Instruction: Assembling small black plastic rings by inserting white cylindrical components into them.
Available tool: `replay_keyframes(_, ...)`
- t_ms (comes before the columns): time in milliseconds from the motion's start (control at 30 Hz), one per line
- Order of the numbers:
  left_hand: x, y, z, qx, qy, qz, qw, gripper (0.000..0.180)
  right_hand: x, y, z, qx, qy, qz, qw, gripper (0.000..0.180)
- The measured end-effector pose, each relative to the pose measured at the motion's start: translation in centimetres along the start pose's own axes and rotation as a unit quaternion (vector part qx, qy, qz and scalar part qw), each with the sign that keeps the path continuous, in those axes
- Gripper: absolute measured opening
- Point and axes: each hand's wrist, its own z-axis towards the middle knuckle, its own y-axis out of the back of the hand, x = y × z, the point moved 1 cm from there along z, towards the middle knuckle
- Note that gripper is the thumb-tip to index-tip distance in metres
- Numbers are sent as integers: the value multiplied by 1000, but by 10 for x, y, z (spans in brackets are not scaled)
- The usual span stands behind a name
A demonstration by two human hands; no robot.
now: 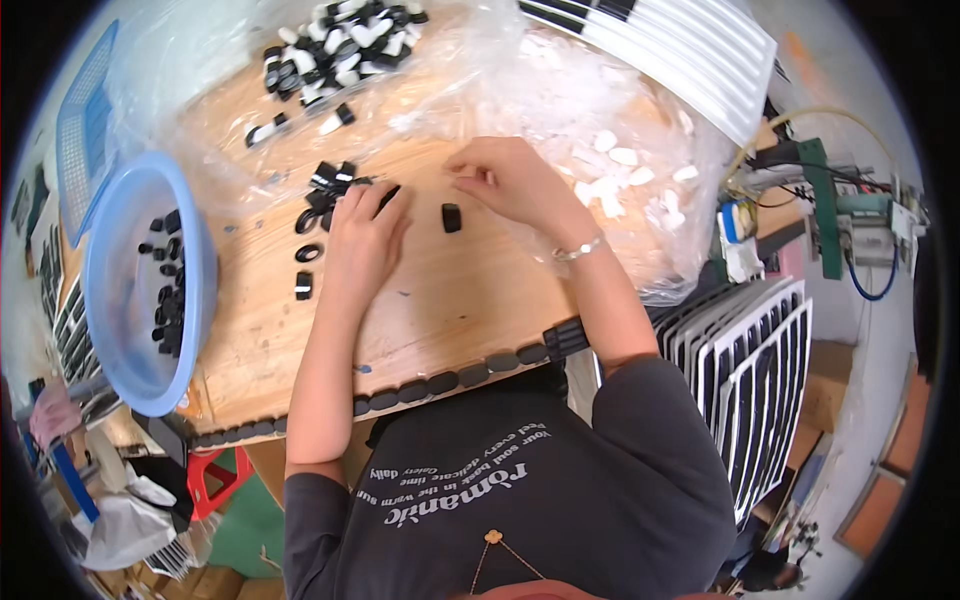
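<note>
My left hand (365, 240) is closed over the wooden table, with a small black piece (389, 199) gripped at its fingertips. Just beyond those fingers lies a cluster of black ring-like pieces (325, 178). My right hand (515, 185) hovers to the right, its fingers curled in toward the thumb; what they hold, if anything, I cannot make out. Between and below the hands a single black piece (452, 217) stands on the wood. Left of my left wrist are a black ring (308, 253) and another black piece (304, 286).
A blue basin (200, 300) with black pieces stands at the left, beside a blue basket (85, 130). A black-and-white heap (345, 45) lies at the back. Clear plastic (560, 90) bears white pieces (605, 190). Dark oval pieces (472, 376) line the table's front edge.
</note>
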Motion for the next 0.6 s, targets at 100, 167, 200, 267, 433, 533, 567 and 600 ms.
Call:
replay_keyframes(100, 7, -13, -8, 21, 10, 31, 999, 26, -8, 50, -30, -68, -163, -12, 984, 12)
replay_keyframes(167, 9, -19, -5, 5, 15, 38, 999, 23, -27, 80, -56, -125, -234, -82, 961, 13)
replay_keyframes(200, 10, -21, -4, 6, 11, 33, 999, 23, -32, 86, -68, -128, -238, -85, 959, 13)
replay_keyframes(267, 13, -20, -4, -12, 43, 35, 998, 22, -41, 87, -81, -54, -323, -159, 931, 15)
replay_keyframes(433, 7, -13, -2, 9, 111, -24, 993, 32, -44, 60, -99, -93, -274, -197, 937, 15)
replay_keyframes(533, -2, -9, -1, -30, 230, -231, 945, 37, -29, 66, -85, -186, -289, -151, 927, 13)
replay_keyframes(567, -4, -10, -5, -36, 228, -270, 935, 42, -11, 66, -73, -200, -295, -62, 932, 11)
replay_keyframes(600, -6, -8, -7, -40, 230, -265, 936, 42, 1, 51, -61, -231, -245, 107, 936, 11)
